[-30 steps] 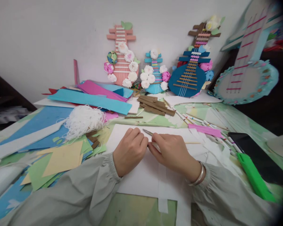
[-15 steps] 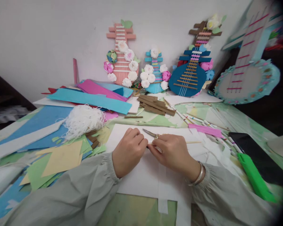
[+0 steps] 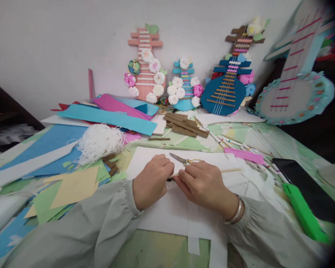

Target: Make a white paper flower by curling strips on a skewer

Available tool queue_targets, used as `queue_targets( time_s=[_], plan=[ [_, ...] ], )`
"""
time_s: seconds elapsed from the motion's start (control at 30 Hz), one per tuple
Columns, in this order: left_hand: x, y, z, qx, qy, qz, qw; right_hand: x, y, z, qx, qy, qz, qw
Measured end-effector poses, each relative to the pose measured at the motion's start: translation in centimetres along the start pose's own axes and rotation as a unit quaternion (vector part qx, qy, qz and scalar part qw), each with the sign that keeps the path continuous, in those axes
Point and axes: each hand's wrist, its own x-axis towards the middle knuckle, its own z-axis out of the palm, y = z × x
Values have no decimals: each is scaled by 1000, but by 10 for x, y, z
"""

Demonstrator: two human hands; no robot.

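My left hand (image 3: 153, 182) is closed over the white paper sheet (image 3: 162, 219), its fingertips pinching the left end of a thin pale stick. My right hand (image 3: 205, 186) is closed round the same thin stick (image 3: 231, 170), whose right end sticks out past the knuckles. A small dark bit shows between the two hands, too small to make out. Scissors (image 3: 181, 159) lie on the sheet just beyond my fingers, their handles partly behind my right hand. White paper strips (image 3: 194, 242) lie below and beside my right hand.
White string (image 3: 100, 144) and coloured paper pieces (image 3: 75, 186) lie left. Brown strips (image 3: 185, 124) are behind. A phone (image 3: 304, 186), a green tool (image 3: 304, 212) and a pink strip (image 3: 244, 155) lie right. Decorated paper instruments (image 3: 223, 93) stand along the wall.
The view has shifted slightly. My fingertips have drawn a little apart, and the small dark bit between them shows more and sits slightly further left and lower.
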Motion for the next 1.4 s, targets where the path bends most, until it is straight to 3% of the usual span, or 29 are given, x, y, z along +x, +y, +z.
queue_targets(
  time_s=[0.27, 0.53, 0.73, 0.9, 0.97, 1.0, 1.2, 1.4],
  plan=[
    [2, 2, -2, -22, -106, -70, 992, -1, 3, 2, -17, 11, -49, 999],
    [4, 1, -3, -41, -138, -88, 986, -4, 3, 3, -24, 23, -85, 996],
    [3, -5, 0, -51, -77, -46, 995, -3, 4, 3, -28, 22, -75, 997],
    [8, -21, -1, -131, 59, -22, 989, -1, 10, 6, 10, -17, 73, 997],
    [9, -32, 0, -190, 135, -40, 972, 0, 14, 7, 64, -37, 147, 986],
    [10, -37, 2, -229, 147, -44, 961, 0, 16, 7, 96, -49, 178, 978],
    [7, -56, 14, -466, 26, -10, 885, 8, 22, 3, 232, -131, 284, 921],
    [4, -49, 20, -619, 20, -112, 778, 12, 25, 4, 338, -173, 340, 860]
  ],
)
